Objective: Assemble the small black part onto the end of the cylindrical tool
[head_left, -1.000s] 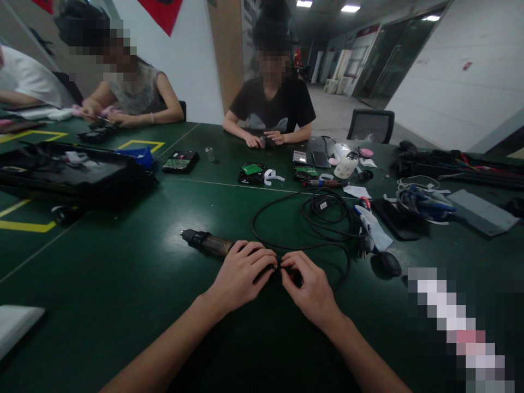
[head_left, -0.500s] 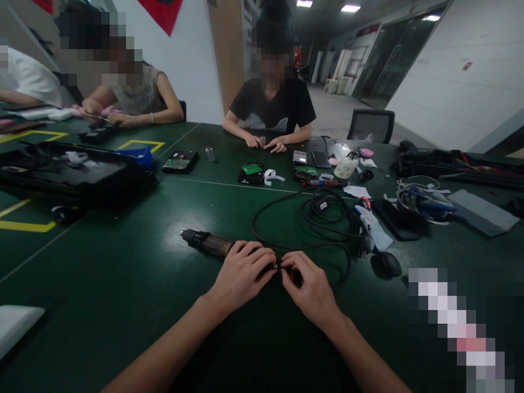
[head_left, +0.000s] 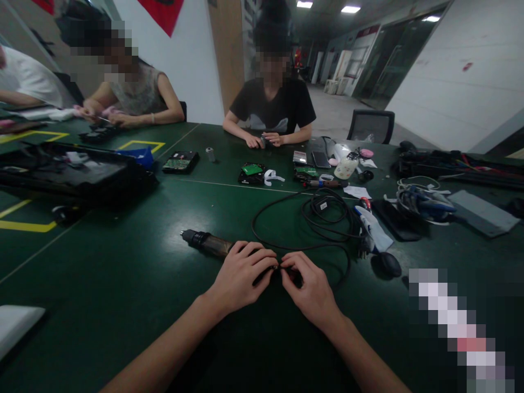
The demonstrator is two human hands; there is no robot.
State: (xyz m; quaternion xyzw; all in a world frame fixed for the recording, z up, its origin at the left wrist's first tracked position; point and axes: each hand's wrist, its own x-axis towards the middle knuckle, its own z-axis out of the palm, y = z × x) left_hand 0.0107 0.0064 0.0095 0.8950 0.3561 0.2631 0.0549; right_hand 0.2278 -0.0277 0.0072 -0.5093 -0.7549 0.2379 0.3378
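Your left hand (head_left: 241,275) is closed around the long dark tool (head_left: 207,243), which lies on the green table (head_left: 123,262) before you. Your right hand (head_left: 309,286) pinches the black cord (head_left: 311,248) at the tool's end.

The tabletop (head_left: 123,262) is dark green, with yellow box lines at the left of the frame and thin pale lines running across it. At lower centre, the tool (head_left: 207,243) is black with a brownish barrel, and its cable (head_left: 327,221) is black. A circuit board (head_left: 251,169) at centre is bright green. The banner (head_left: 161,13) at upper left is red.
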